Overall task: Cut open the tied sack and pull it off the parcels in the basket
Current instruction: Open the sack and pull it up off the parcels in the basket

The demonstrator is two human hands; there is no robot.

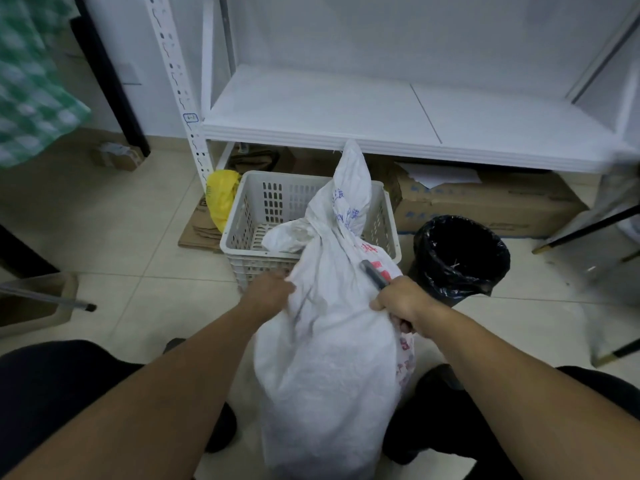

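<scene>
Clenched: left grip (268,292), right grip (398,301) (arms outstretched).

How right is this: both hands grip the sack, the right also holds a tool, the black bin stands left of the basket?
The head view shows the bin right of the basket, not left. Rest holds: left hand and right hand grip the sack; the right also holds the tool.

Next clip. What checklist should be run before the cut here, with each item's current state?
1. Sack tied at the neck: ok.
2. Left hand grips sack: ok.
3. Right hand holds cutter: ok, gripped together with sack cloth.
4. Blade extended: cannot tell.
5. Left hand clear of cutter: ok, on the sack's opposite side.
6. Sack inside basket: not ok, only its neck leans in.
</scene>
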